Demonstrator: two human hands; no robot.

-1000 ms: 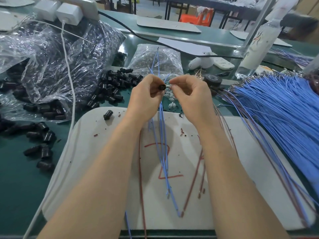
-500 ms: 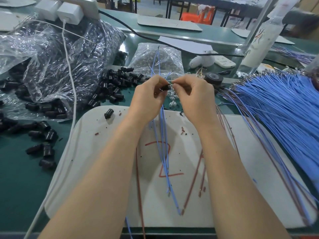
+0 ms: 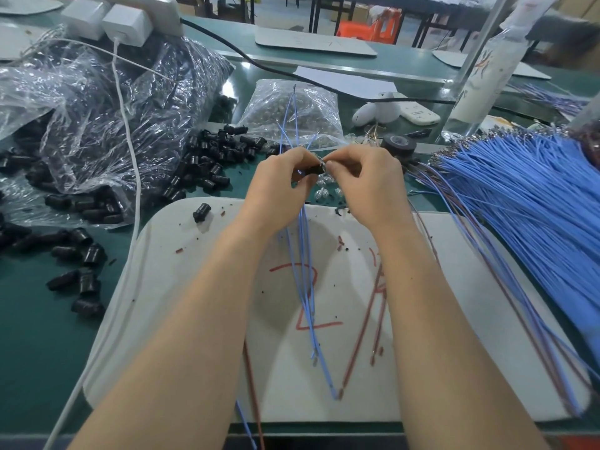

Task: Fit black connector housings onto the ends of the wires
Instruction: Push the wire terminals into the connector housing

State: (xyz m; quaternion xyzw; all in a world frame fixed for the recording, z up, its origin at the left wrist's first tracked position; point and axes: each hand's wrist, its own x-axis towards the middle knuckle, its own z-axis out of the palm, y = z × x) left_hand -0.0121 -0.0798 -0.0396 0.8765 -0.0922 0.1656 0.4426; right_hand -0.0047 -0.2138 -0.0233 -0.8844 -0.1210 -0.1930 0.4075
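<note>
Green worktop point(image 3: 39, 336) is carrying everything. White board point(image 3: 194, 319) with a red 2 drawn on it is lying in front of you, under both forearms. Big blue wire bundle point(image 3: 519, 196) is fanning across the right side, its near strands running over the board's right edge. Crumpled clear bag point(image 3: 113, 118) of black parts is sitting far left. Loose housings point(image 3: 211, 157) are spilling out beside it, and 1 stray housing point(image 3: 201, 212) is lying on the board's far left corner. Smaller clear bag point(image 3: 292, 115) is sitting behind your hands.

You're holding both hands together just above the board's far edge. Left hand point(image 3: 276, 190): fingers are curling around the black connector housing point(image 3: 313, 168), gripping it. Right hand point(image 3: 367, 183): fingers are pinching a small shiny tip point(image 3: 321, 163) right at the housing's right end; too small to tell whether it's seated. A few blue wires point(image 3: 306, 287) are hanging from your hands down onto the board, beside some red wires point(image 3: 360, 345).
</note>
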